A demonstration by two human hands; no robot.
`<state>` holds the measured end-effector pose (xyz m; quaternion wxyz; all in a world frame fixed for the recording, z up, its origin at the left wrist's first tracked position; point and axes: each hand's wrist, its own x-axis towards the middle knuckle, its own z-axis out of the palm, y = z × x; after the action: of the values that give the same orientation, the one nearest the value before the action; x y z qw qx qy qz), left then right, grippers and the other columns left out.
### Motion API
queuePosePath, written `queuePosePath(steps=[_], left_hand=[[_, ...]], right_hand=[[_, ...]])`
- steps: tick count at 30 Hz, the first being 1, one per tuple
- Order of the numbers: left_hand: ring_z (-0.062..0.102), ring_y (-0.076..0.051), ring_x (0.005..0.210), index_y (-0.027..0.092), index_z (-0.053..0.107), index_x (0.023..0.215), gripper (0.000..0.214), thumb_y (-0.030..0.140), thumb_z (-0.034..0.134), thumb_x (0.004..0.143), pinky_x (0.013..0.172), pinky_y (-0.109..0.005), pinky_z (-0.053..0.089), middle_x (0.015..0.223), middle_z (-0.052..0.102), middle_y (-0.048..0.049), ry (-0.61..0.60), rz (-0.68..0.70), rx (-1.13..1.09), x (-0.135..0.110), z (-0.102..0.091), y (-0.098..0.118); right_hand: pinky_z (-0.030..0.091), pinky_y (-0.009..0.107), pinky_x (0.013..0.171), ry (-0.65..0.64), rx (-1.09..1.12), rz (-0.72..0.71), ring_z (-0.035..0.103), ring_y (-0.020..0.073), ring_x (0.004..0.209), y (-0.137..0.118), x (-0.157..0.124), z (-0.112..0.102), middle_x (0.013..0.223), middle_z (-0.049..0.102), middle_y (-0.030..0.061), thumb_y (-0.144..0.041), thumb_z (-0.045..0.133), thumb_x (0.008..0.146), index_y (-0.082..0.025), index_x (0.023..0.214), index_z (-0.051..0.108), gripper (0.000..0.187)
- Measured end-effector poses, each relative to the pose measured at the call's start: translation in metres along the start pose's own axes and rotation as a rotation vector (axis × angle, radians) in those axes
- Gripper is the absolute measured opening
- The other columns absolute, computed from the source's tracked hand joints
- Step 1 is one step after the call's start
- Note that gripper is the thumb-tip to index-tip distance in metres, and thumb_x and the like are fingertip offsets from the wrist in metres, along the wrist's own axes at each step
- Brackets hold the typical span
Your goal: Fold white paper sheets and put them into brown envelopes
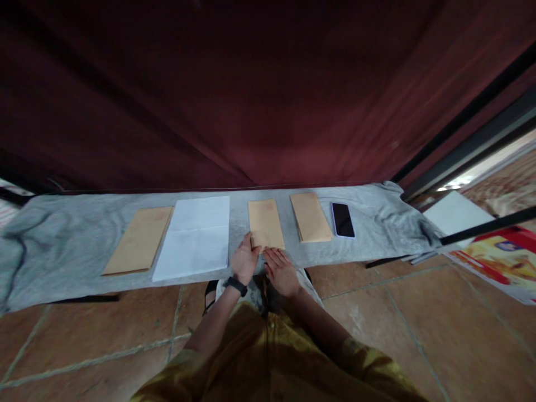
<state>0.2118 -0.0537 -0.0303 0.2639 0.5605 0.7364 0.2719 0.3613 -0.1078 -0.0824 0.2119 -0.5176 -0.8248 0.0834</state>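
A brown paper envelope [266, 220] lies in the middle of the cloth-covered table, directly before me. At its near left corner, my left hand [244, 260] has its thumb and fingers closed on the edge. My right hand [282, 273] rests at the near edge, its fingers stretched out flat over the paper there. The fingers hide part of that edge. To the left are white paper sheets [195, 237] with a crease across the middle, and farther left another stack of brown envelopes [139, 240]. On the right sits a further stack of brown envelopes [310, 218].
A phone [343, 220] with a dark screen and pale case lies right of the envelopes. Grey cloth [377, 223] covers the narrow table. Behind it hangs a dark red curtain [259, 111]. Black metal bars [481, 123] and a red and yellow printed package [502, 259] are at the right.
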Motion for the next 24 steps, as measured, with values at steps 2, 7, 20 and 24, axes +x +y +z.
queuePosePath(steps=[2, 7, 20, 24], left_hand=[[0.070, -0.029, 0.099, 0.021, 0.059, 0.130, 0.044, 0.028, 0.067, 0.087, 0.078, -0.033, 0.052, 0.114, 0.069, -0.0149, 0.012, 0.095, 0.120, -0.006, 0.001, 0.000], [0.061, -0.027, 0.120, 0.016, 0.060, 0.127, 0.035, 0.016, 0.043, 0.097, 0.105, -0.041, 0.048, 0.124, 0.065, -0.0163, -0.123, 0.517, 0.201, -0.023, 0.011, -0.012], [0.039, -0.027, 0.148, 0.009, 0.044, 0.150, 0.054, 0.013, 0.038, 0.096, 0.121, -0.044, 0.035, 0.154, 0.049, -0.0191, -0.136, 0.763, 0.444, -0.054, 0.025, -0.044], [0.036, -0.029, 0.149, 0.008, 0.046, 0.149, 0.053, 0.022, 0.041, 0.098, 0.122, -0.046, 0.034, 0.154, 0.048, -0.0199, -0.098, 0.744, 0.476, -0.057, 0.032, -0.042]], right_hand=[[0.032, 0.044, 0.124, 0.001, 0.005, -0.002, 0.046, 0.0206, 0.143, 0.000, 0.000, -0.001, 0.151, 0.054, 0.0102, -0.025, 0.046, 0.103, -0.017, 0.149, 0.050, 0.047], [0.033, 0.045, 0.124, 0.014, 0.029, 0.012, 0.048, 0.0221, 0.142, 0.000, 0.000, 0.000, 0.149, 0.056, 0.0094, -0.025, 0.043, 0.104, -0.016, 0.145, 0.055, 0.044], [0.032, 0.045, 0.124, 0.012, 0.005, 0.036, 0.046, 0.0222, 0.144, 0.010, -0.009, -0.007, 0.152, 0.052, 0.0101, -0.019, 0.042, 0.101, -0.014, 0.147, 0.052, 0.048], [0.031, 0.044, 0.124, 0.041, -0.026, 0.068, 0.047, 0.0217, 0.143, 0.015, -0.012, -0.010, 0.152, 0.053, 0.0095, -0.023, 0.041, 0.103, -0.014, 0.146, 0.053, 0.045]])
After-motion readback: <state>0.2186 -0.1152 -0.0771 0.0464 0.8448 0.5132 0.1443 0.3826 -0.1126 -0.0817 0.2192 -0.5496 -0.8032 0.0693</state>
